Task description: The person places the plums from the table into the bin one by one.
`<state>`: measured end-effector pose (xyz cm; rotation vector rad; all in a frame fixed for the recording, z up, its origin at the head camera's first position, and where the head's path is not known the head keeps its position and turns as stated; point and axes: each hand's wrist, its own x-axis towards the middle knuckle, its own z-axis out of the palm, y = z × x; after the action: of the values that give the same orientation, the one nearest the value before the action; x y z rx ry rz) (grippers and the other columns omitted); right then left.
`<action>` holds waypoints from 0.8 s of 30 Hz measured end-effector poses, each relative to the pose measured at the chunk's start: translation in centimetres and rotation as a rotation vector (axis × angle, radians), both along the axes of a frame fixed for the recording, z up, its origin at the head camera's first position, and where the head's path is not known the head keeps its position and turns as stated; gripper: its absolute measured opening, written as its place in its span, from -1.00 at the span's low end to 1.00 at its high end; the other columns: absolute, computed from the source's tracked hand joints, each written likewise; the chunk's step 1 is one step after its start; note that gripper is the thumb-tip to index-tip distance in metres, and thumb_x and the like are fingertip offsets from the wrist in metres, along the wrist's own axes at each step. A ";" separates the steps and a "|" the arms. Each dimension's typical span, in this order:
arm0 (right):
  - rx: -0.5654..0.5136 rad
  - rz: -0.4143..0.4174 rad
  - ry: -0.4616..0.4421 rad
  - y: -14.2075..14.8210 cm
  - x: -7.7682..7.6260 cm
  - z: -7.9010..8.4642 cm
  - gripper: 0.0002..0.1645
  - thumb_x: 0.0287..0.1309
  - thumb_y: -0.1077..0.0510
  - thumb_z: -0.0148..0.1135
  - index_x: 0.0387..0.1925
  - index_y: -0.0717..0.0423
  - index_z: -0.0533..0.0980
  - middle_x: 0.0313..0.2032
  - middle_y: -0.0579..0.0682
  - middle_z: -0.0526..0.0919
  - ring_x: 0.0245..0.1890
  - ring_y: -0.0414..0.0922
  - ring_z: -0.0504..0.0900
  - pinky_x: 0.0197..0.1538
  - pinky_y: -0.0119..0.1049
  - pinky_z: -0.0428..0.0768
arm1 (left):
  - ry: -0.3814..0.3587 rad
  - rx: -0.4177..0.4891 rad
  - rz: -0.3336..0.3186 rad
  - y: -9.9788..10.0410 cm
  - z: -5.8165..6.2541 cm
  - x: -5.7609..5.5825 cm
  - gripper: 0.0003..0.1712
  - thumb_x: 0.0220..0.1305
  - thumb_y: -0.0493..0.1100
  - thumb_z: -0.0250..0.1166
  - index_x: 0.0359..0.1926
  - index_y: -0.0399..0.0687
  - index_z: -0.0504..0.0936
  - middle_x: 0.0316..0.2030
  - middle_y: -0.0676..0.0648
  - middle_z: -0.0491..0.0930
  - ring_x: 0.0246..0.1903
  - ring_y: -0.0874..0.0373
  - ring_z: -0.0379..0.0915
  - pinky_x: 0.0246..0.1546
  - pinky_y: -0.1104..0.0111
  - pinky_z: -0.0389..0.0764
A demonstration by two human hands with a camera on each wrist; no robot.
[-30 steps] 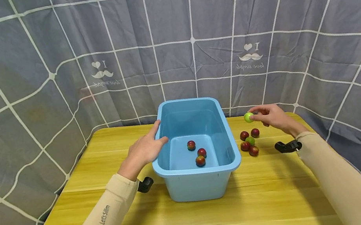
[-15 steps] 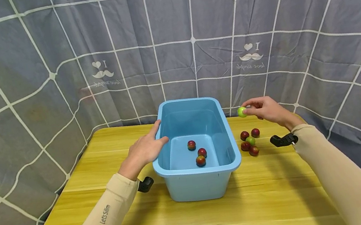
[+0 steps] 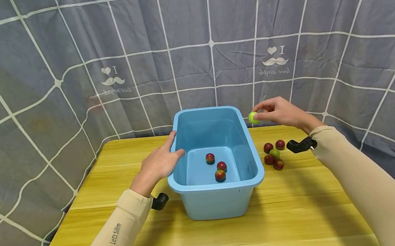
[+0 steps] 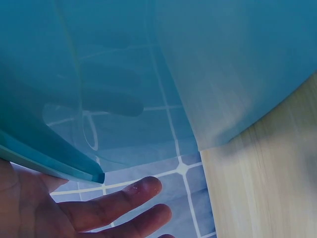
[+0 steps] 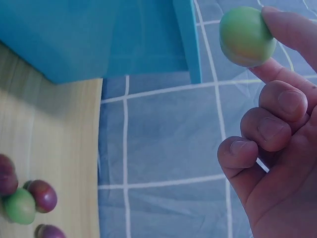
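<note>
A light blue plastic tub (image 3: 216, 202) stands on the table with three dark red plums (image 3: 220, 175) on its floor. My left hand (image 3: 157, 164) holds its left rim, thumb over the edge and the other fingers outside. In the left wrist view, the outer fingers (image 4: 119, 201) extend below the rim. Between thumb and index finger, my right hand (image 3: 284, 113) pinches a green plum (image 3: 253, 118), raised just right of the tub's far right rim. The right wrist view shows this plum (image 5: 246, 37) at the fingertips, with the other fingers curled toward the palm.
Several red plums (image 3: 278, 164) and one green plum (image 3: 275, 153) lie clustered on the wooden table (image 3: 218, 245), right of the tub. A grey curtain (image 3: 181, 25) with white grid lines hangs behind the table and on both sides.
My right hand has risen and moved left with the green plum, from over the fruit cluster toward the tub's right rim. The left hand and tub stay nearly still.
</note>
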<state>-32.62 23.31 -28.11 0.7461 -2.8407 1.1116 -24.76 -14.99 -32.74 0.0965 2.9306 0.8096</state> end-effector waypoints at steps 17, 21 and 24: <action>0.072 0.110 -0.040 -3.4 -2.4 0.5 -0.58 0.26 -0.18 0.33 0.00 -0.02 0.69 -0.43 0.06 0.57 -0.39 0.01 0.42 -0.28 -0.18 0.40 | 0.004 0.005 0.002 0.1 -0.1 0.1 -0.13 0.42 0.31 -0.08 0.62 0.41 -0.23 0.52 -0.14 0.19 0.33 -0.26 0.37 -0.05 -0.09 0.55; 0.104 0.148 -0.055 -4.6 -2.6 0.9 -0.58 0.25 -0.20 0.34 -0.02 -0.05 0.69 -0.41 0.07 0.59 -0.38 0.01 0.45 -0.26 -0.17 0.43 | 0.006 0.005 0.002 0.1 -0.1 0.0 -0.13 0.42 0.31 -0.08 0.62 0.41 -0.23 0.52 -0.14 0.20 0.31 -0.26 0.38 -0.10 -0.05 0.56; 0.133 0.170 -0.051 -5.6 -2.7 1.2 -0.58 0.23 -0.20 0.35 -0.02 -0.06 0.69 -0.45 0.12 0.54 -0.45 -0.02 0.42 -0.30 -0.18 0.43 | 0.008 0.006 0.003 0.1 -0.1 0.0 -0.13 0.42 0.31 -0.08 0.62 0.41 -0.23 0.52 -0.15 0.21 0.30 -0.26 0.40 -0.12 -0.02 0.56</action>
<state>-35.37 17.73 -26.87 0.9991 -2.9652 0.9787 -24.74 -14.92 -32.81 0.0966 2.9363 0.8208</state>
